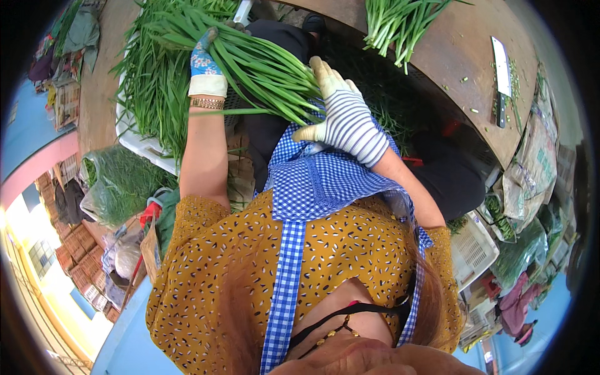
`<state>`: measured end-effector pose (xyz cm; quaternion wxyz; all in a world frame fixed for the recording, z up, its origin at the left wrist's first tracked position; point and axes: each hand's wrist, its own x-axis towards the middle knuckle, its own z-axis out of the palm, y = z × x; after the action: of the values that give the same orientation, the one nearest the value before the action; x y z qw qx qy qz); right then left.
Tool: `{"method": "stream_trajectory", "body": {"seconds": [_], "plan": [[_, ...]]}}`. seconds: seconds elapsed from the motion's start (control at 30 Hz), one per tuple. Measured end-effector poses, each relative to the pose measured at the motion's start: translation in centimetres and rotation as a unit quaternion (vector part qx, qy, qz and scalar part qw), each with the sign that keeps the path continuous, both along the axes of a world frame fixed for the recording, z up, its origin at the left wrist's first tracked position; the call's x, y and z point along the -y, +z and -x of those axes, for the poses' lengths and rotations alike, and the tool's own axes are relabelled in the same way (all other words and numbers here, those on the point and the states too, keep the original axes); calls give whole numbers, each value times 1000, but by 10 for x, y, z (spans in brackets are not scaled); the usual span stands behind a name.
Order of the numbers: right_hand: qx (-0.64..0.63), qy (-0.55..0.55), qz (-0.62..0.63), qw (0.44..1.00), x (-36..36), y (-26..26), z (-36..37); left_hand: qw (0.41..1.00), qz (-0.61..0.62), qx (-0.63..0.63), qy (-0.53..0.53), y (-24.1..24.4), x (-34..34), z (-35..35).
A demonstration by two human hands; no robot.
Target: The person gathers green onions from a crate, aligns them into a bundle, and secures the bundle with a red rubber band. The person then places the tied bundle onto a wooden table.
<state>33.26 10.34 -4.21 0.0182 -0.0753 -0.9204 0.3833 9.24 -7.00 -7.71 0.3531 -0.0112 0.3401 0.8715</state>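
Note:
A bunch of long green leafy stalks, likely garlic chives, lies across my lap. My left hand, in a blue flowered glove with a white cuff, is closed around its leafy part. Against the pale cut ends rests my right hand, in a striped knit glove, palm to the stalks and fingers spread. More of the same greens fill a white plastic crate beside my left arm. Another bunch lies on the table ahead. A cleaver with a black handle rests farther right on the table.
The brown table's curved edge runs in front of my legs, with small green trimmings near the cleaver. A clear bag of greens stands at left. At right are a white crate and woven sacks.

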Motion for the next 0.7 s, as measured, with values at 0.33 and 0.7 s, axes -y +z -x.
{"method": "stream_trajectory", "body": {"seconds": [0.33, 0.7], "plan": [[172, -60, 53, 982, -7, -39, 32, 973, 175, 48, 141, 4, -12, 11], [168, -57, 104, 979, 4, -57, 22, 976, 141, 91, 139, 19, -22, 6]]}}
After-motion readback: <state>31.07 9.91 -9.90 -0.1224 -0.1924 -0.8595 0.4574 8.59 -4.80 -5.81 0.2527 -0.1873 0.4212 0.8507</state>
